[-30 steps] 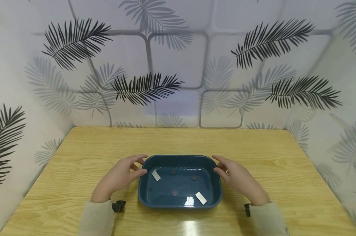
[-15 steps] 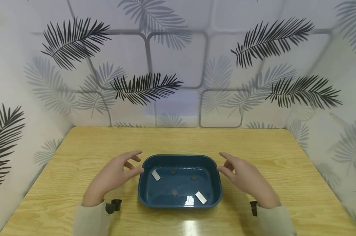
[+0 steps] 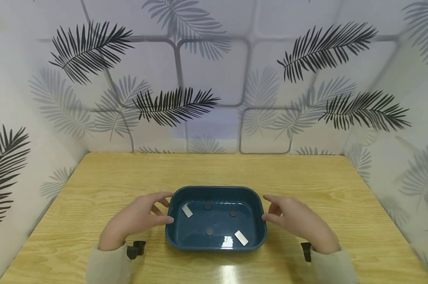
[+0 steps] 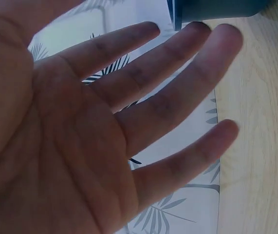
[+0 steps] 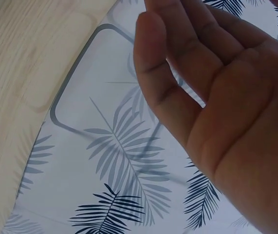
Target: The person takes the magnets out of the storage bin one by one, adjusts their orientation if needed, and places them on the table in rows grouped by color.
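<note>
A dark blue rectangular tray with rounded corners rests on the wooden table between both hands. Inside it lie two small silvery-white bars, one at the upper left and one at the lower right, plus three small dull round discs. My left hand is at the tray's left side, thumb tip right at the rim. In the left wrist view its fingers are spread and hold nothing, the tray's edge beyond them. My right hand is at the opposite side, fingers loosely bent, thumb tip at the rim.
The wooden table reaches back to a leaf-patterned wall covering, which also flanks it left and right. A black wrist device sits at the left cuff, another at the right one.
Both hands drew outward from the tray's sides, then came down slightly and nearer to me along the rim. The tray and its contents stayed in place.
</note>
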A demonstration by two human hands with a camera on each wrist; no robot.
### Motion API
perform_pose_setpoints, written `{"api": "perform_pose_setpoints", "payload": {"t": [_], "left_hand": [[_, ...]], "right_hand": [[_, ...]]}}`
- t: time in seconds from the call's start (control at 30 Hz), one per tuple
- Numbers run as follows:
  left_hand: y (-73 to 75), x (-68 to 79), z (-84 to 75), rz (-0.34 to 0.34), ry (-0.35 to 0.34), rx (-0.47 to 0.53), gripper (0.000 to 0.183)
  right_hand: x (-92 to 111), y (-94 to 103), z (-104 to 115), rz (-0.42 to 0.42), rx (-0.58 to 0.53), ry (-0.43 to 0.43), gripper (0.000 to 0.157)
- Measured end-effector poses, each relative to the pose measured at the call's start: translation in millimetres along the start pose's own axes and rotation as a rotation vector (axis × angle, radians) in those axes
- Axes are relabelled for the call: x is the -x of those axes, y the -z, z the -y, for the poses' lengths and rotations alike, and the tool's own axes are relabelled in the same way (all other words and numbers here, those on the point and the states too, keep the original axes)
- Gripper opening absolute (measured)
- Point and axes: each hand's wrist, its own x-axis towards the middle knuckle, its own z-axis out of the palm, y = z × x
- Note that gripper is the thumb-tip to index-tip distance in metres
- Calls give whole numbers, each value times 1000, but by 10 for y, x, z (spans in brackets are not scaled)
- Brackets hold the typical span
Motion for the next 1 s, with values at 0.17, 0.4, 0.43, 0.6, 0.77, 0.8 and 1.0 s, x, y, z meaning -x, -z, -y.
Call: {"api": "perform_pose_setpoints", "payload": {"t": [0.17, 0.4, 0.43, 0.6, 0.77, 0.8, 1.0], "left_hand": [[-13, 19, 14, 70, 9, 19, 87], [-23, 40, 5, 114, 62, 35, 99], [-25, 41, 3, 115, 64, 39, 99], [-36, 34, 5, 124, 70, 62, 101], [-26, 24, 17, 148, 40, 79, 100], [-22, 21, 21, 152, 31, 79, 100], [-10, 18, 32, 141, 12, 45, 96]], "right_hand": [[9, 3, 13, 49, -43, 1, 67], [17, -19, 13, 108, -111, 16, 71], [16, -25, 15, 109, -113, 24, 71], [6, -49, 38, 117, -126, 19, 72], [-3, -65, 72, 114, -131, -6, 73], [-4, -69, 79, 113, -132, -8, 73], [-33, -94, 74, 96, -129, 39, 72]]}}
